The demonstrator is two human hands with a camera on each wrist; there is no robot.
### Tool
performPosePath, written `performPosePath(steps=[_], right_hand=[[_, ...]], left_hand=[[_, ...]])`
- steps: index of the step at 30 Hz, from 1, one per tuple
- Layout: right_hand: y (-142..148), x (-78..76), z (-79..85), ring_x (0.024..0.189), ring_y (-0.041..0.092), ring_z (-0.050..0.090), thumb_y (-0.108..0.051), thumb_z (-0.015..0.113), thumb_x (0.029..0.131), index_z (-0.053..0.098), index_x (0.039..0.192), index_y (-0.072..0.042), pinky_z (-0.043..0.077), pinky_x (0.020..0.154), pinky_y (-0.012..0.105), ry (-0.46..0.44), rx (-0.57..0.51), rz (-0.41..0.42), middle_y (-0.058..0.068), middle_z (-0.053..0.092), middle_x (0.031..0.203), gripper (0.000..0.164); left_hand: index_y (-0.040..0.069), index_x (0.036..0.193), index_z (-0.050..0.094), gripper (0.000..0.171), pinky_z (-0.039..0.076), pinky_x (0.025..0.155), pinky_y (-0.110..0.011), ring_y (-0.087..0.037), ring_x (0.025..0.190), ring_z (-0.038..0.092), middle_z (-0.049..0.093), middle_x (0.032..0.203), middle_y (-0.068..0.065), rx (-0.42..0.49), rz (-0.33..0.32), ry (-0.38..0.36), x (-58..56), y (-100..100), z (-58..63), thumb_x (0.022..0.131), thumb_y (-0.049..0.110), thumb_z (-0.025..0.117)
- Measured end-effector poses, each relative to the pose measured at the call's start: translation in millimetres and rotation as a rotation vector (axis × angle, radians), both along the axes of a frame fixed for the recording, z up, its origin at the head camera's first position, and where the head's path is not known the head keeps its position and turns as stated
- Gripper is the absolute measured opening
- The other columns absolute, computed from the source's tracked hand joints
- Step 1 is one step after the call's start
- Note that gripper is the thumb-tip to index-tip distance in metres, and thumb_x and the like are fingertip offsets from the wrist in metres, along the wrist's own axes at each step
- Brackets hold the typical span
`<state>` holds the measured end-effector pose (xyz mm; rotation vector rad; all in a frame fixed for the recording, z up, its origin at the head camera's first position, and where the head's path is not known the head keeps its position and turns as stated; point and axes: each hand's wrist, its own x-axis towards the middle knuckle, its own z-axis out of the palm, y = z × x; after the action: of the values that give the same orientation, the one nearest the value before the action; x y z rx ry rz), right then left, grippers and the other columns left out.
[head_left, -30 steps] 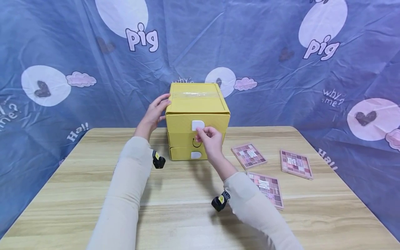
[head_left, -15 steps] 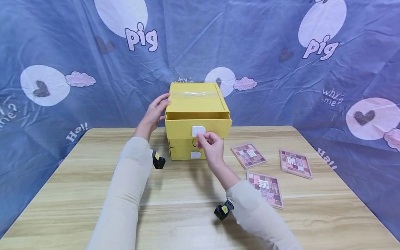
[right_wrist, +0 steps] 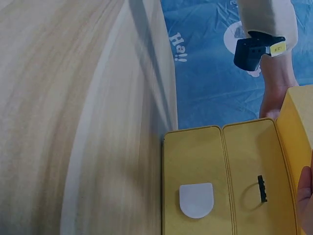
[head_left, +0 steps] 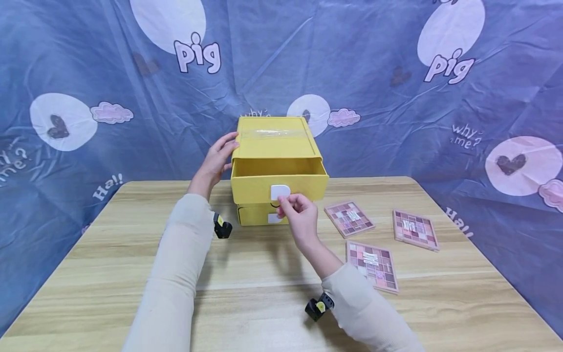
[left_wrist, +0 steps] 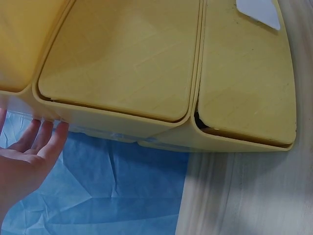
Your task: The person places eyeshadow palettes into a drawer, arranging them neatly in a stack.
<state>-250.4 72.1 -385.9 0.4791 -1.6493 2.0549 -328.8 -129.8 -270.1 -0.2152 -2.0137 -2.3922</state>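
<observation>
While the bare right hand (head_left: 300,215) drew back, the shallow yellow plastic drawer (head_left: 250,190) came open.

Head view: drawer, topmost in the boxy yellow plastic cabinet (head_left: 274,146), stood well out, having been almost closed a second earlier; its inside, I judged, was now within reach. The right hand pinched the lower edge of its white rounded tab (head_left: 280,190). Left wrist: bare left hand (left_wrist: 24,164), fingers slightly spread, rested against the cabinet's side. Right wrist: grip out of frame, couldn't tell.

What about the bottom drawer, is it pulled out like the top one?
No, the bottom drawer sits back in the box, while the top drawer juts out.
</observation>
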Motion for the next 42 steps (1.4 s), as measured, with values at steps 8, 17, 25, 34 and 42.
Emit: performPosePath(steps=[8, 17, 25, 34, 42], right_hand=[[8, -30.7, -52.9, 0.051, 0.027, 0.056, -0.016, 0.065, 0.077, 0.058, 0.08, -0.004, 0.047, 0.047, 0.038, 0.026, 0.02, -0.041, 0.014, 0.059, 0.062, 0.014], [11, -20.4, -58.7, 0.053, 0.031, 0.055, -0.012, 0.065, 0.077, 0.059, 0.079, -0.005, 0.047, 0.049, 0.04, 0.01, -0.004, -0.028, 0.016, 0.058, 0.063, 0.009], [1, 50.6, 19.7, 0.051, 0.014, 0.055, -0.003, 0.062, 0.078, 0.056, 0.074, 0.004, 0.046, 0.049, 0.026, -0.03, -0.007, 0.025, 0.008, 0.058, 0.058, 0.01], [2, 73.0, 30.8, 0.052, 0.016, 0.056, -0.001, 0.061, 0.078, 0.056, 0.074, 0.003, 0.047, 0.05, 0.028, -0.046, -0.028, 0.055, 0.01, 0.058, 0.06, 0.007], [2, 93.9, 43.8, 0.052, 0.015, 0.055, -0.007, 0.062, 0.078, 0.054, 0.076, 0.009, 0.047, 0.052, 0.028, -0.097, -0.013, 0.044, 0.011, 0.058, 0.061, 0.018]], left_hand=[[0.014, 0.128, 0.041, 0.045, 0.031, 0.087, -0.044, -0.02, 0.107, 0.039, 0.041, 0.124, -0.008, -0.004, 0.0, 0.005, 1.4, -1, 0.7, 0.085, 0.02, 0.053], [0.014, 0.128, 0.041, 0.045, 0.032, 0.086, -0.044, -0.02, 0.106, 0.04, 0.041, 0.124, -0.008, 0.002, -0.002, 0.008, 2.0, -2, 1.7, 0.085, 0.019, 0.052], [0.014, 0.128, 0.041, 0.044, 0.031, 0.086, -0.044, -0.02, 0.107, 0.039, 0.041, 0.125, -0.008, 0.009, 0.007, 0.009, 2.7, -1, 1.3, 0.085, 0.019, 0.051], [0.015, 0.127, 0.042, 0.043, 0.031, 0.087, -0.044, -0.019, 0.105, 0.04, 0.042, 0.124, -0.007, 0.005, 0.016, 0.003, 2.1, 0, 0.7, 0.085, 0.019, 0.052], [0.015, 0.127, 0.043, 0.043, 0.033, 0.084, -0.041, -0.018, 0.104, 0.041, 0.043, 0.123, -0.007, 0.006, 0.015, 0.01, 1.3, 1, 1.1, 0.085, 0.019, 0.052]])
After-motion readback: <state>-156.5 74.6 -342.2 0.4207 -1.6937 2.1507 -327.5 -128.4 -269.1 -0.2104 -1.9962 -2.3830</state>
